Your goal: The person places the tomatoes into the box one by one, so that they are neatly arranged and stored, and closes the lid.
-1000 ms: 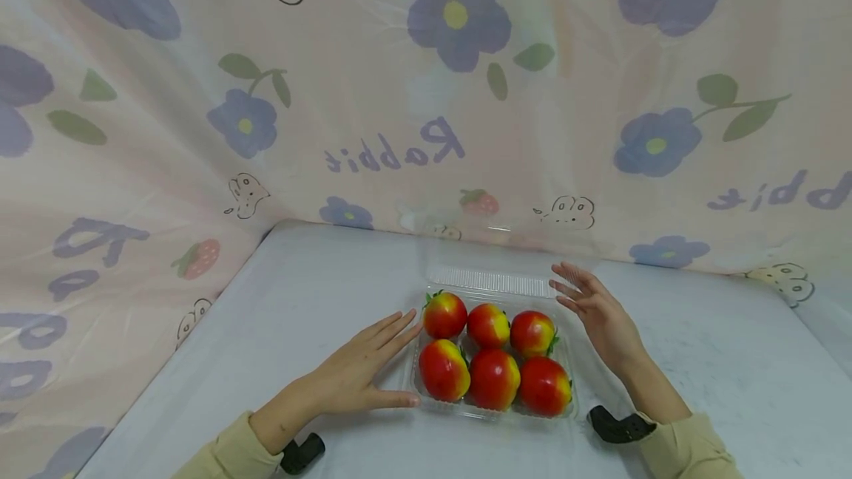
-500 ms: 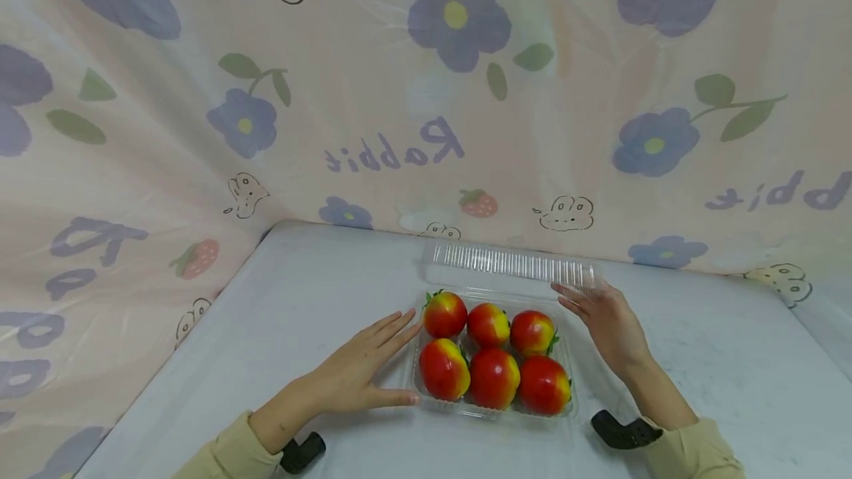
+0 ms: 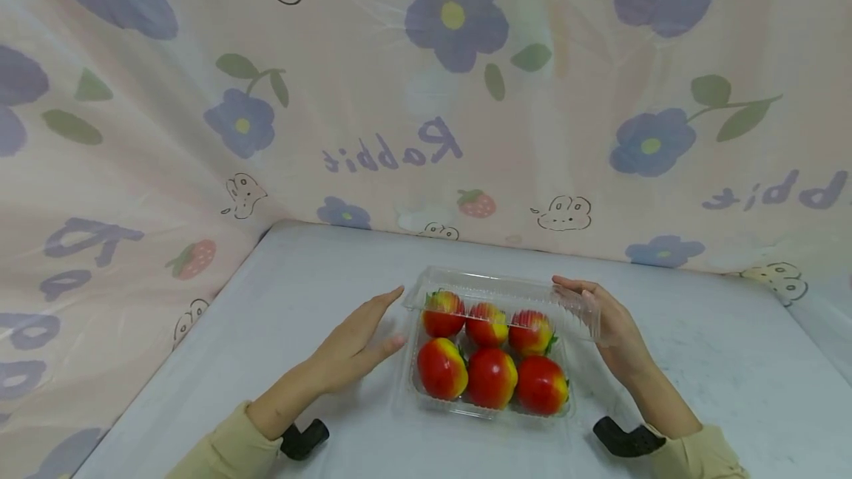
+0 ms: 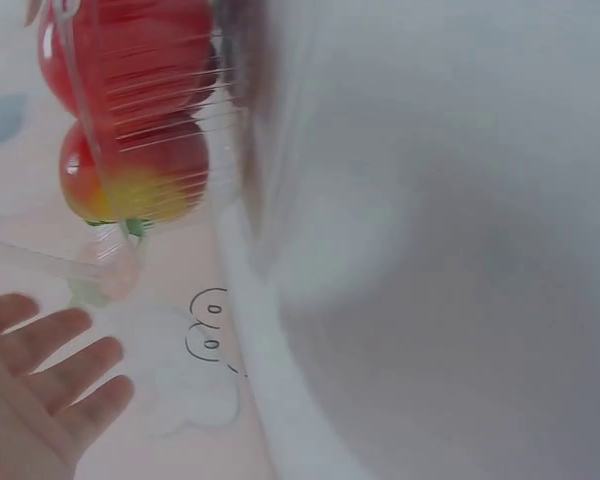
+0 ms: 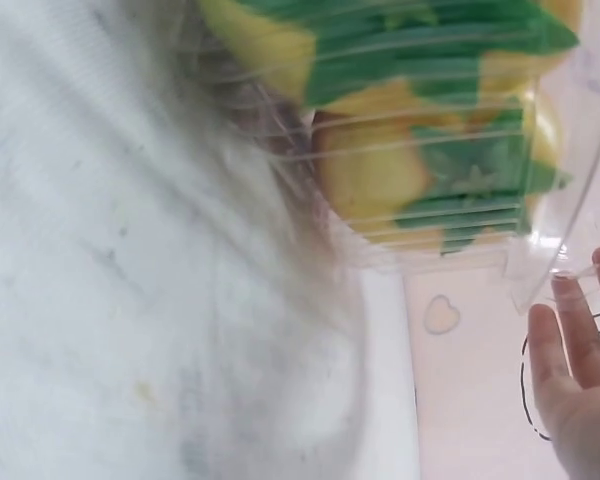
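Note:
A clear plastic clamshell box stands on the table with several red-and-yellow, tomato-like fruits in two rows; green star-shaped tops show in the right wrist view. Its ribbed clear lid slants forward over the back row, while the front row is uncovered. My right hand is at the lid's right end, its fingers extended behind the clear plastic and touching it. Left of the box, my left hand hovers with fingers straight and thumb apart, holding nothing. Its fingers also appear spread in the left wrist view.
A white-covered table bears the box. Patterned curtain with flowers and rabbits hangs behind it and along the left side. Black curved pieces sit at both wrists, by the sleeve cuffs.
The lid has swung from standing up behind the box to leaning forward over the back row. My right hand has followed it slightly; my left hand has shifted a little back and away from the box.

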Demonstrator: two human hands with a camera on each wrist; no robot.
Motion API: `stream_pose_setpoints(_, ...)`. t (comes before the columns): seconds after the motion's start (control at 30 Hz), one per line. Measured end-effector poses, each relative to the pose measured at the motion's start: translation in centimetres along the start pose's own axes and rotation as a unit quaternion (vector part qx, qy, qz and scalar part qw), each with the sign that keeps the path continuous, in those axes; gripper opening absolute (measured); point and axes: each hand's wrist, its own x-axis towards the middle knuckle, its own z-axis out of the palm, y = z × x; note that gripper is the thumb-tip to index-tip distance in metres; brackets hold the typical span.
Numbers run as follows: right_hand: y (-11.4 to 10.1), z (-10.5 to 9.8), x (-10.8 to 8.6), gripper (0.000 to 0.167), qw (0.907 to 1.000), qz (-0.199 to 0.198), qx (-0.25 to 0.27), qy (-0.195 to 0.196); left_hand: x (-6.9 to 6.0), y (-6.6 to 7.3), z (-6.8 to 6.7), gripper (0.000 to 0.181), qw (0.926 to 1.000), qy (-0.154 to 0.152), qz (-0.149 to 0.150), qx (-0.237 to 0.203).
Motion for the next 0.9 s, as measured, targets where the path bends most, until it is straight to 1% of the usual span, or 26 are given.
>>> stream_pose_setpoints(0.1, 0.2, -0.1, -0.1, 0.041, 0.9999, -0.006, 0.012, 0.000, 0.6, 0.2, -0.1, 0.064, 0.9986, 0.030, 0.026, -0.036)
stream_pose_setpoints(0.17, 0.3, -0.2, -0.2, 0.039, 0.9997, -0.010, 0.022, -0.002, 0.9, 0.4, -0.1, 0.062, 0.9961, 0.042, 0.048, -0.061)
stream_pose_setpoints(0.3, 0.8, -0.4, -0.3, 0.037, 0.9999, -0.011, 0.013, -0.001, 1.4, 0.7, 0.0, 0.058, 0.9901, 0.050, 0.090, -0.095)
stream_pose_setpoints(0.43, 1.0, -0.4, -0.5, 0.035, 0.9998, -0.019, -0.009, 0.003, 1.6, 1.1, 0.1, 0.057, 0.9843, 0.045, 0.120, -0.121)
stream_pose_setpoints(0.53, 1.0, -0.4, -0.7, 0.036, 0.9994, -0.015, -0.030, 0.009, 1.6, 1.3, 0.2, 0.056, 0.9825, 0.031, 0.132, -0.127)
stream_pose_setpoints(0.6, 1.0, -0.3, -0.9, 0.037, 0.9985, -0.012, -0.051, 0.014, 1.6, 1.4, 0.4, 0.055, 0.9827, 0.020, 0.138, -0.122)
stream_pose_setpoints(0.73, 0.9, -0.2, -1.4, 0.038, 0.9937, -0.003, -0.109, 0.027, 1.4, 1.3, 0.7, 0.053, 0.9843, 0.005, 0.137, -0.111)
stream_pose_setpoints(0.83, 0.8, 0.0, -1.9, 0.039, 0.9889, 0.015, -0.144, 0.033, 1.1, 1.3, 0.8, 0.053, 0.9866, 0.004, 0.129, -0.100)
stream_pose_setpoints(0.9, 0.7, 0.0, -2.3, 0.040, 0.9863, 0.028, -0.159, 0.034, 0.9, 1.3, 0.9, 0.053, 0.9881, 0.005, 0.124, -0.091)
